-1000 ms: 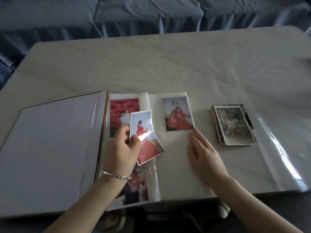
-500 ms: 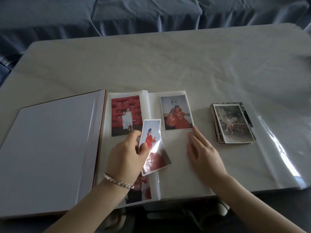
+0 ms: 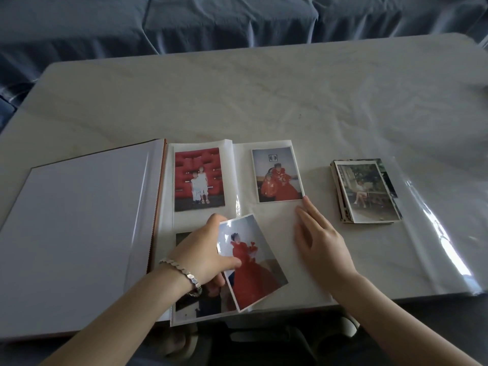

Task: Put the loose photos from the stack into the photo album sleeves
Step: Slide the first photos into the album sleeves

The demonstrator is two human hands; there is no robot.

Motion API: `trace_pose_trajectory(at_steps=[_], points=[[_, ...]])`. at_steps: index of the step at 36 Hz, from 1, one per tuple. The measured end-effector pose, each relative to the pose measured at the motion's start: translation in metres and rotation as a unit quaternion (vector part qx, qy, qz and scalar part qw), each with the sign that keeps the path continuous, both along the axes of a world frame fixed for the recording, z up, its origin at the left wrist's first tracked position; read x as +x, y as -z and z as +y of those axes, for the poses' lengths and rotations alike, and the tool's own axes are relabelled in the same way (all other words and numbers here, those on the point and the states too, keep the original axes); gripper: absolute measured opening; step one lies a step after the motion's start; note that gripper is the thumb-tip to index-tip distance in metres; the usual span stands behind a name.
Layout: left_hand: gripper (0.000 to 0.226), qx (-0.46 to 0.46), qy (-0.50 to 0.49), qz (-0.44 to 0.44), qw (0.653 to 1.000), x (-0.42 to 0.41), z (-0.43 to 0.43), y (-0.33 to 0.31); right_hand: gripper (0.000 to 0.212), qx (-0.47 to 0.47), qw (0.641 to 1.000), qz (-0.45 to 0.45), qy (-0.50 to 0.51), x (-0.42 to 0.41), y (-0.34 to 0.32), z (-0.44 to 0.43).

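The open photo album lies at the table's front left. My left hand pinches a loose photo of a figure in a red dress and holds it tilted over the lower middle of the right page. My right hand rests flat with straight fingers on the page's right side, fingertips just below a mounted photo of two people in red. Another mounted photo with a red backdrop sits top left of the page. The stack of loose photos lies to the right of the album.
A peeled-back clear film sheet spreads under and right of the stack, reaching the table's front right edge. A dark mounted photo is partly hidden under my left hand. A blue covered sofa runs behind the pale table.
My left hand has carried the red-dress photo down and to the right, off the red-backdrop photo and lower on the page. My right hand has stayed in place.
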State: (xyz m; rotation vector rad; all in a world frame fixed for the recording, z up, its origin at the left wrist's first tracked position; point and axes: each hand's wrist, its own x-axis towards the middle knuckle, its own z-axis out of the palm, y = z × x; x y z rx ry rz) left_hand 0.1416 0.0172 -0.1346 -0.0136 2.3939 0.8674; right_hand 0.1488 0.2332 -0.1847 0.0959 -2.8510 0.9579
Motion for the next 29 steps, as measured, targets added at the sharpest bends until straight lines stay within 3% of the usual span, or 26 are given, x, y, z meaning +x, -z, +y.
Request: trace_pose_trajectory(at_steps=[12,19,29], points=[[0.052,0.002,0.067,-0.078,0.995,-0.017,-0.002,-0.009,0.032,-0.006,1.0,-0.022,0.005,0.001,-0.001,0.0],[0.059,0.0,0.04,0.043,0.998,-0.012,0.023,0.006,0.032,-0.014,1.0,-0.017,0.004,0.002,-0.001,0.001],[0.05,-0.018,0.002,0.117,0.993,-0.009,0.026,0.006,0.039,-0.047,0.994,-0.071,-0.063,-0.01,-0.006,0.028]])
